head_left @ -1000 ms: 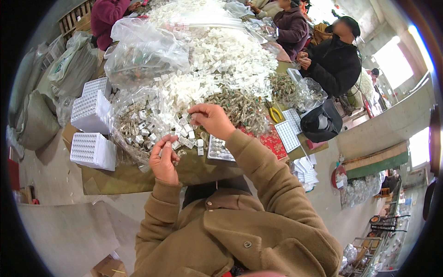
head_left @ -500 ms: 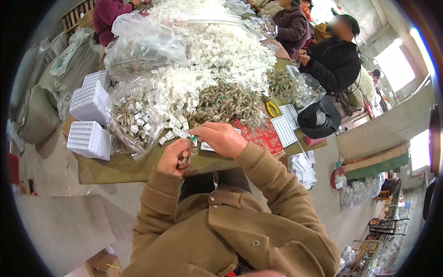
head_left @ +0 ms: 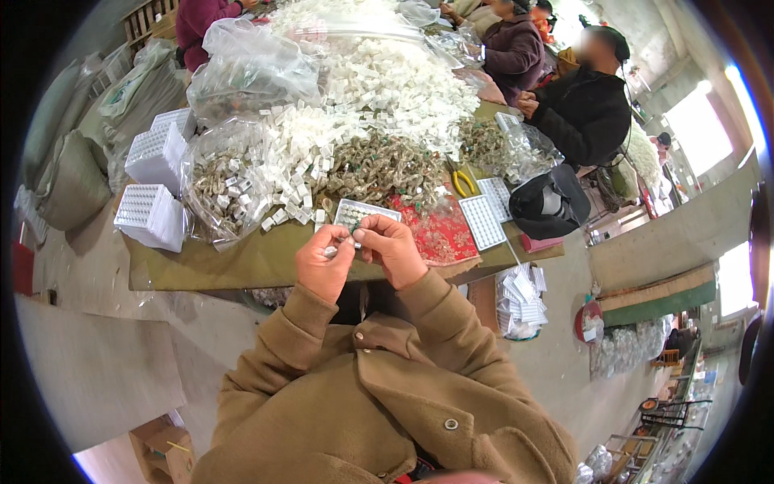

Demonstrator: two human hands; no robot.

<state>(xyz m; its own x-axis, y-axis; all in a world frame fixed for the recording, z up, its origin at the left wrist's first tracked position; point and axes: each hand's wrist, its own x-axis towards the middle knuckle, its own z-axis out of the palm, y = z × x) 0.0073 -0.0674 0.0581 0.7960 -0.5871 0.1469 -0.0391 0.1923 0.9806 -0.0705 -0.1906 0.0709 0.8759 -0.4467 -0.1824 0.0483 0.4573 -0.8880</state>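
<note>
My left hand is closed, its thumb and fingertips pinched just above the near table edge. A small white piece shows in its curled fingers. My right hand pinches beside it, fingertips almost meeting the left ones. Between them is a tiny green-and-pale piece, mostly covered by the fingers. Right behind the hands lies a white tray with rows of small pieces in it. Beyond it spreads a heap of brownish, clear-wrapped small pieces, some with green bits.
A large pile of white small boxes covers the table's middle. Plastic bags and stacked white trays stand left. At right are yellow-handled pliers, a red patterned cloth, empty white trays and a black cap. Co-workers sit beyond.
Both hands have come closer together, and the right hand has drawn back toward me, with its fingertips now at the left ones. The white tray behind them shows more fully.
</note>
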